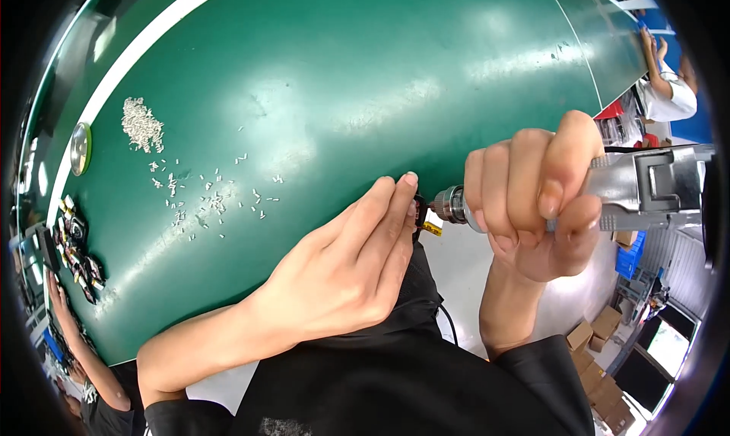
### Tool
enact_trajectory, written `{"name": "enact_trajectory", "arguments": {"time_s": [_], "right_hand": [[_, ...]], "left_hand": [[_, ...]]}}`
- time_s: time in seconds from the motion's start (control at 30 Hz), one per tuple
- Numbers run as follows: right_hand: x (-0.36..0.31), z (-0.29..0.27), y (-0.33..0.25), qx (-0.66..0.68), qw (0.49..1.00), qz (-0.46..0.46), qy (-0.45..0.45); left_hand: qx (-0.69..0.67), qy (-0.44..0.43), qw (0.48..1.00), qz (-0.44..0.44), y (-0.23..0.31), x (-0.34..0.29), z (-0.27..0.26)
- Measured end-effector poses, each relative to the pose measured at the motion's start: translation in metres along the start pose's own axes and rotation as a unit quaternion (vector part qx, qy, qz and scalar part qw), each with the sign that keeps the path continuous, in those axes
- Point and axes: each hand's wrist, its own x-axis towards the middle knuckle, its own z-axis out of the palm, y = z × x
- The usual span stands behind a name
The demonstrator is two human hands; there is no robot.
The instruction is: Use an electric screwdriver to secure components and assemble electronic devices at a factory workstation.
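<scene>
My right hand (536, 196) is wrapped around a silver power screwdriver (650, 183), which lies sideways with its body running off to the right. Its knurled tip (449, 205) points left at a small black part (420, 211). My left hand (342, 265) holds that part at the table's edge, fingers pressed together and mostly covering it. Something yellow (433, 227) shows just below the part. The tip meets or nearly meets the part; contact cannot be made out. My left thumb is hidden.
A pile of small pale pieces (142, 124) lies on the green table (342, 71), with more scattered nearer (217, 200). A round green-rimmed dish (80, 148) and a bunch of black parts (76, 246) sit at the left edge. Co-workers' arms show at left (84, 345) and far right (658, 74).
</scene>
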Motion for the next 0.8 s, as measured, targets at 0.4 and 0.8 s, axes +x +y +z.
{"name": "enact_trajectory", "arguments": {"time_s": [0.4, 0.8], "right_hand": [[0.006, 0.007, -0.012, 0.335, 0.935, -0.101, -0.063], [-0.026, 0.017, 0.038, 0.358, 0.928, 0.033, 0.1]], "left_hand": [[-0.016, 0.033, 0.994, -0.099, 0.01, -0.055, -0.052], [0.241, 0.113, 0.859, -0.437, -0.033, -0.128, -0.098]]}}
